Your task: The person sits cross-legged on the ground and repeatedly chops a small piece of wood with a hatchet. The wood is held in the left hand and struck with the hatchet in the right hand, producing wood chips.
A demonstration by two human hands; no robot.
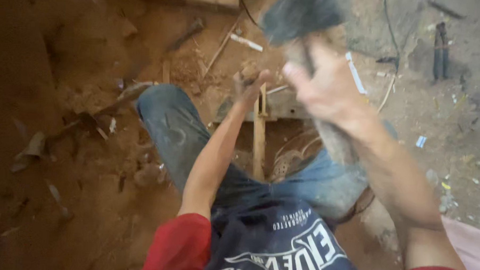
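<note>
The fingers (263,76) of the left hand (250,82) curl tight around the top of a thin upright tool (248,71), its head showing as a brownish lump just above the knuckles. The rest of the tool is hidden by the fist, so its kind cannot be told. This hand sits low over the ground, just above a wooden stake (259,135) that stands upright between the person's knees. The fingers of the right hand (321,84) are wrapped around the handle of a hammer (300,17), held up close to the camera. Both the hand and the dark, heavy hammer head are blurred, and the head hangs well above the left fist.

The person squats on red-brown dirt (89,199), wearing blue jeans (176,133), a dark apron (279,237) and red sleeves (180,247). A flat wooden board (283,105) lies across the dirt behind the stake. In front of it a coil of thin wire (292,155) rests in a hollow between the legs. Broken bits of wood and rubble lie scattered on the dirt to the left. At the top right the ground turns grey, and a pair of pliers (441,49) lies there, well apart from both hands. A white stick (247,42) lies near the top middle, beyond the left fist.
</note>
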